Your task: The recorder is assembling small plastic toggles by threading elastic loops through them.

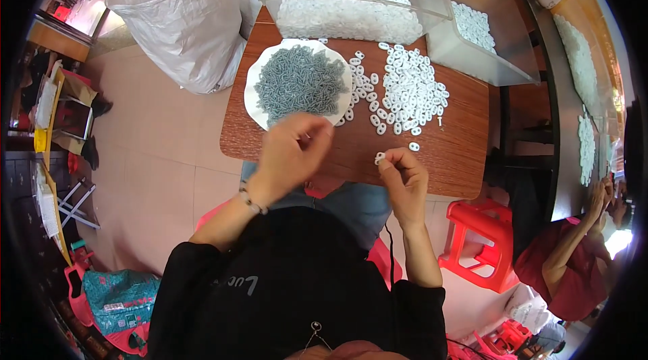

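Observation:
At the front edge of a white scalloped plate, my left hand has its fingers curled and thumb close to them. Whatever they hold, if anything, is too small to tell. The plate is heaped with small grey screw-like pieces. To the right, my right hand pinches a small white two-hole plastic piece between thumb and forefinger, above the table's front edge. A loose pile of matching white pieces lies right of the plate, and a single one sits apart in front of the pile.
The brown table carries a clear bin of white pieces behind the plate. Another bin stands at the back right. A large white sack is on the left, a red stool on the right. Another person works at the far right.

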Available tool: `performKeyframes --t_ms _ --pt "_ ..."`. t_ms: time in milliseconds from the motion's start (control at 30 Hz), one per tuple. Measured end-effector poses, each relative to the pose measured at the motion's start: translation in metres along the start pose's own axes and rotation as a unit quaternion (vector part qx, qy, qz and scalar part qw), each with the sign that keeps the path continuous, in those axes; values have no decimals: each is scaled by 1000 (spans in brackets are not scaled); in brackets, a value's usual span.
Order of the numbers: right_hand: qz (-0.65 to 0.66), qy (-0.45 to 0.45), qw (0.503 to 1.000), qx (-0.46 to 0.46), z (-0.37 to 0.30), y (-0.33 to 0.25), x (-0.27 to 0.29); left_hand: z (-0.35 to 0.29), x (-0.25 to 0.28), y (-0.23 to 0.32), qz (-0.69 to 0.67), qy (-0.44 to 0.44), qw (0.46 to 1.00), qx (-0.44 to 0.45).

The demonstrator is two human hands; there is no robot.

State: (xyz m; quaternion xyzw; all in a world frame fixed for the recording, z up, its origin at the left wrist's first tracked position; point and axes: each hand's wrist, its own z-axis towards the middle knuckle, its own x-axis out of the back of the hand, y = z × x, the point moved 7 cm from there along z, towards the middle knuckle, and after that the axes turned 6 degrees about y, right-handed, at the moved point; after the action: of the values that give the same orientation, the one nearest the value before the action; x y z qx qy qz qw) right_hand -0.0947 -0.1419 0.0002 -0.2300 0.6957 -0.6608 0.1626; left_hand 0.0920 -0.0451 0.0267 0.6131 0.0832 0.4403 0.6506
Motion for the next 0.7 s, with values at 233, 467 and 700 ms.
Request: performKeyframes --t_ms 233,467,700 --pt "25 26 999 -30 -2 7 10 38 91 -40 147 12 988 47" --pt "19 4 999 -36 -1 6 -3 12 79 -49 205 -41 975 -74" --pt "-6 4 1000 -21 -3 0 -9 28 64 -51 248 -79 964 -45"
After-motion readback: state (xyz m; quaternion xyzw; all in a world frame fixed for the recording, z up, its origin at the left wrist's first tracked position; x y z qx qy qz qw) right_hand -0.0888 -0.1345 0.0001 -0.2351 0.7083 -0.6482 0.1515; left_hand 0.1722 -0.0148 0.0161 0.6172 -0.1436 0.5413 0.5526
